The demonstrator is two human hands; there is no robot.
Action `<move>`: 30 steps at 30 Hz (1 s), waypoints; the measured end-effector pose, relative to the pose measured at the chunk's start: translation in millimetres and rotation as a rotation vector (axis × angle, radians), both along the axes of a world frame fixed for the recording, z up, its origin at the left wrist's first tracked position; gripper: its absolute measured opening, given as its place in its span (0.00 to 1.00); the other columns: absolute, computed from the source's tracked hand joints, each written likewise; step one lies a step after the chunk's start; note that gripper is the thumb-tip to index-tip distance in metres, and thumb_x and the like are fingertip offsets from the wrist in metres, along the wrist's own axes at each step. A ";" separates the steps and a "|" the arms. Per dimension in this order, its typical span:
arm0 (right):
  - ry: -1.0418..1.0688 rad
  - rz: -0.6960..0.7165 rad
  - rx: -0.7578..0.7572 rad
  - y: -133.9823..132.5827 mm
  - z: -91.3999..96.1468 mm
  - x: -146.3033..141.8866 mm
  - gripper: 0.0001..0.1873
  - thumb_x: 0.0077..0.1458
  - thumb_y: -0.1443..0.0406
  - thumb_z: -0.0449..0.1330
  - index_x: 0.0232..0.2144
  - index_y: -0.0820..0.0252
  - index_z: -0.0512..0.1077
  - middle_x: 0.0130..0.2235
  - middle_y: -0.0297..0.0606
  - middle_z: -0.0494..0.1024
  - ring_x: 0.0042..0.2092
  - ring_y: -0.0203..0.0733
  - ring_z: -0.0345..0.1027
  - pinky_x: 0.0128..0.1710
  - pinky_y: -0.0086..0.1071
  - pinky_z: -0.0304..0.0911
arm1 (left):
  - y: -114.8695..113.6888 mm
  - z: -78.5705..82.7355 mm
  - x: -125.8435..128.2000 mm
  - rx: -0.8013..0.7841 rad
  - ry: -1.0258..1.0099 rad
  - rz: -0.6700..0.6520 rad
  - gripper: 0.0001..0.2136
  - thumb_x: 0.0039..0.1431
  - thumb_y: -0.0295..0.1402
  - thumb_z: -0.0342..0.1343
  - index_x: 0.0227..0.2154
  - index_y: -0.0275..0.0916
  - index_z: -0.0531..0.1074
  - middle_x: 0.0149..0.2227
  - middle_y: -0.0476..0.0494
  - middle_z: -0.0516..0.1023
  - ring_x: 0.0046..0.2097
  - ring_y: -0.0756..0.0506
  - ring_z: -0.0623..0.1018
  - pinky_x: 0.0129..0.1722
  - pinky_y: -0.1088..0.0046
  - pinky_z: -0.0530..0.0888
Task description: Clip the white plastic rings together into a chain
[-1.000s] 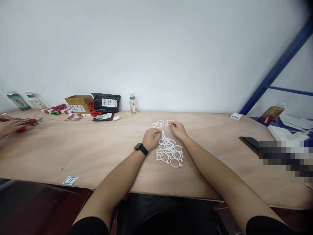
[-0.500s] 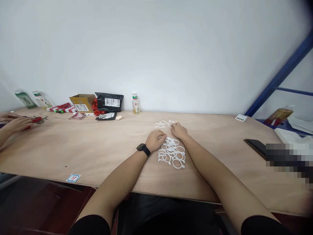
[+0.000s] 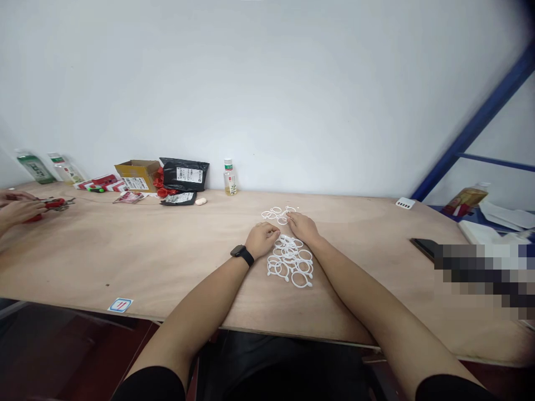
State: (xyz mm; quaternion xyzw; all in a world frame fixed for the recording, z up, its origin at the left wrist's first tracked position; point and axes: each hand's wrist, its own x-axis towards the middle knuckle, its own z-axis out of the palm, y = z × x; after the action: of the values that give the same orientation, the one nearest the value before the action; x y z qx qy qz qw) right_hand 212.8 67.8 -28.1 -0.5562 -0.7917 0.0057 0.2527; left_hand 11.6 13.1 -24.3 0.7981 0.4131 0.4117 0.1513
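Note:
A heap of white plastic rings lies on the wooden table in front of me. A smaller group of white rings lies just beyond my hands. My left hand, with a black watch at the wrist, rests curled at the top left of the heap, fingers closed on a ring. My right hand sits at the heap's top right, fingers bent down onto the rings.
At the far left another person's hands hold a red item. A cardboard box, black bags and a small bottle stand along the wall. A dark phone lies at the right, near blue shelving.
My hands have come down from holding up a string of rings, and now rest low on the heap, closer together. The heap lies flatter.

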 end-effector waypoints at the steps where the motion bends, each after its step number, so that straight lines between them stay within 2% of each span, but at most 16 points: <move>1: 0.040 0.021 0.026 -1.1 0.7 -0.7 0.19 0.62 0.63 0.50 0.52 0.58 0.71 0.56 0.43 0.72 0.57 0.47 0.64 0.56 0.40 0.59 | 0.3 -0.3 0.0 0.012 -0.010 0.006 0.08 0.59 0.33 0.54 0.32 0.39 0.77 0.34 0.45 0.79 0.40 0.45 0.76 0.46 0.65 0.70; 4: 0.169 0.129 0.098 -7.4 3.8 -5.1 0.18 0.60 0.62 0.52 0.50 0.57 0.72 0.53 0.41 0.74 0.56 0.46 0.65 0.56 0.41 0.60 | 1.6 -0.5 -1.0 0.054 -0.077 0.064 0.09 0.58 0.33 0.56 0.40 0.39 0.76 0.38 0.44 0.79 0.39 0.45 0.76 0.46 0.65 0.71; 8: 0.290 0.265 0.115 -19.8 7.9 -17.2 0.16 0.59 0.57 0.55 0.46 0.55 0.74 0.49 0.40 0.77 0.44 0.44 0.72 0.43 0.37 0.68 | 3.5 0.8 -4.1 0.066 -0.182 0.118 0.16 0.57 0.32 0.58 0.49 0.40 0.73 0.39 0.44 0.80 0.37 0.47 0.76 0.45 0.66 0.73; 12: 0.308 0.348 0.137 -28.6 9.8 -26.5 0.13 0.59 0.58 0.55 0.40 0.55 0.76 0.42 0.40 0.79 0.40 0.42 0.72 0.43 0.36 0.67 | 4.3 2.0 -4.9 0.065 -0.237 0.119 0.12 0.57 0.33 0.59 0.44 0.40 0.76 0.40 0.42 0.81 0.38 0.46 0.77 0.45 0.65 0.73; 14: 0.328 0.356 0.160 -30.6 10.6 -27.6 0.12 0.59 0.58 0.55 0.39 0.55 0.76 0.45 0.41 0.78 0.40 0.42 0.72 0.42 0.37 0.67 | 4.6 2.0 -4.2 0.023 -0.301 0.125 0.10 0.56 0.33 0.59 0.41 0.39 0.77 0.40 0.42 0.81 0.38 0.46 0.77 0.44 0.66 0.74; 17: 0.387 0.325 0.217 -32.3 12.4 -27.7 0.13 0.58 0.57 0.57 0.43 0.54 0.74 0.53 0.43 0.73 0.40 0.42 0.71 0.39 0.37 0.68 | 4.9 1.7 -3.6 -0.065 -0.434 0.117 0.08 0.55 0.34 0.61 0.37 0.37 0.77 0.37 0.42 0.81 0.37 0.47 0.79 0.41 0.68 0.75; 20: 0.387 0.360 0.249 -34.3 15.1 -29.5 0.14 0.60 0.58 0.55 0.46 0.53 0.73 0.52 0.43 0.73 0.45 0.44 0.70 0.43 0.39 0.68 | 4.9 2.3 -4.0 -0.115 -0.506 0.108 0.09 0.53 0.36 0.62 0.34 0.36 0.77 0.35 0.43 0.81 0.36 0.46 0.79 0.41 0.68 0.76; 24: 0.371 0.445 0.280 -36.6 17.7 -33.6 0.13 0.63 0.60 0.52 0.45 0.53 0.73 0.47 0.41 0.75 0.51 0.44 0.67 0.52 0.41 0.65 | 4.8 3.5 -4.3 -0.152 -0.540 0.008 0.10 0.55 0.37 0.61 0.37 0.36 0.78 0.38 0.41 0.82 0.40 0.44 0.80 0.45 0.65 0.76; 27: 0.394 0.434 0.280 -36.9 18.0 -35.0 0.13 0.63 0.59 0.52 0.44 0.52 0.74 0.44 0.41 0.76 0.49 0.44 0.68 0.51 0.42 0.65 | 6.0 2.4 -3.2 -0.154 -0.533 -0.075 0.11 0.57 0.36 0.58 0.40 0.37 0.78 0.42 0.41 0.81 0.44 0.44 0.80 0.49 0.64 0.75; 30: 0.402 0.422 0.261 -36.8 18.2 -35.5 0.12 0.63 0.59 0.51 0.41 0.52 0.74 0.44 0.41 0.76 0.48 0.45 0.69 0.50 0.42 0.65 | 7.9 -0.6 -1.8 -0.165 -0.554 -0.074 0.10 0.57 0.35 0.57 0.40 0.36 0.77 0.42 0.40 0.81 0.43 0.45 0.80 0.48 0.65 0.75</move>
State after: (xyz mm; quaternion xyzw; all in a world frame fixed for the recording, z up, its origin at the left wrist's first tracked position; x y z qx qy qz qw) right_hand 177.3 31.0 -10.0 -0.3301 -0.8180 0.0659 0.4665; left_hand 9.8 20.9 -24.9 0.6547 0.3587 0.5733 0.3377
